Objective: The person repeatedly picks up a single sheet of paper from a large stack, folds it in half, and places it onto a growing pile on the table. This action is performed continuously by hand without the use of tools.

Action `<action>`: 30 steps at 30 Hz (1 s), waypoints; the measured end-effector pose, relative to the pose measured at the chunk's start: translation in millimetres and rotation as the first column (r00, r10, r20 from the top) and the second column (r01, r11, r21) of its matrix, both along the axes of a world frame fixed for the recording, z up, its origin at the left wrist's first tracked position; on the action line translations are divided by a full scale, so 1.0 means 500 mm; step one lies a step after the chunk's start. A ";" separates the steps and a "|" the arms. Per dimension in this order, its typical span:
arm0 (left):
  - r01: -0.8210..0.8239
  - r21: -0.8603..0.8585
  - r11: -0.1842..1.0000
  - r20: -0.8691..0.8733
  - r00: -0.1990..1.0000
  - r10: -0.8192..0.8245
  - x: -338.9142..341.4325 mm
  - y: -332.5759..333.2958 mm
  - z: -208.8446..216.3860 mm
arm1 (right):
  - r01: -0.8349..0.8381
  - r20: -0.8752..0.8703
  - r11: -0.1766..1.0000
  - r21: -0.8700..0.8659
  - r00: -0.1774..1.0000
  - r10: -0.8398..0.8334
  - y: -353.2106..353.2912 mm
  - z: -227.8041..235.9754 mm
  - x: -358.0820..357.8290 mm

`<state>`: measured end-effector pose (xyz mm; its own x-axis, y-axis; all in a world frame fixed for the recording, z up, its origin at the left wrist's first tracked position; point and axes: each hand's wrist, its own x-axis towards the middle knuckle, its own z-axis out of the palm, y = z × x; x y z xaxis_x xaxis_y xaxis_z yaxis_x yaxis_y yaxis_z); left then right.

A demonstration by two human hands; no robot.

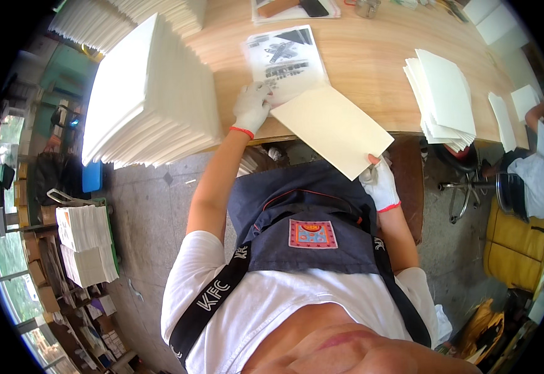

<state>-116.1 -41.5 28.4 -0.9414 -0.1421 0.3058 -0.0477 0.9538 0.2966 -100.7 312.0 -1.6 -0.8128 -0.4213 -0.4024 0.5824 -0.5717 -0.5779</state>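
Observation:
My right hand (381, 185), in a white glove with a red cuff, grips the near right corner of a cream rectangular paper piece (335, 132), thumb on top. This piece lies tilted across the table's front edge, its far corner overlapping a printed sheet (287, 59). My left hand (252, 107), gloved the same way, has its fingers curled closed at the near left edge of that printed sheet. Black lettering and a dark drawing show on the sheet, and its left edge is blurred. A tall stack of white paper pieces (153, 93) stands just left of my left hand.
A smaller white paper pile (443, 96) lies at the table's right, overhanging the front edge. Behind the printed sheet are a brown block (277, 7) and a dark flat object (314, 7). Another person's arm (536, 115) shows at far right, by a wheeled stool (462, 159).

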 end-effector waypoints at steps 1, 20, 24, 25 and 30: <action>-0.053 -0.004 0.999 -0.004 0.999 0.053 0.002 0.003 0.011 | 0.017 0.060 0.999 -0.050 0.998 -0.014 0.000 -0.009 0.006; 0.328 0.945 -0.003 -0.271 0.784 0.558 0.031 0.222 -0.072 | 0.046 -0.012 0.998 0.052 0.999 -0.045 -0.080 0.091 0.113; 0.300 0.542 -0.785 -0.214 0.953 0.216 0.023 0.219 -0.174 | -0.019 -0.078 0.995 0.101 0.997 0.027 -0.066 0.119 0.128; 0.264 0.542 -0.798 -0.185 0.964 0.193 0.027 0.222 -0.203 | -0.027 -0.081 0.994 0.107 0.996 0.036 -0.064 0.119 0.129; 0.073 0.501 -0.862 -0.039 0.997 0.062 0.088 0.270 -0.294 | -0.137 -0.081 0.983 0.119 0.986 0.147 -0.053 0.090 0.126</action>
<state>-72.1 93.5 -118.4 -0.9502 -0.0897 -0.2985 0.0217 -0.9744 0.2238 -37.5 285.6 43.4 -0.7826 -0.4909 -0.3829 0.5964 -0.4148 -0.6871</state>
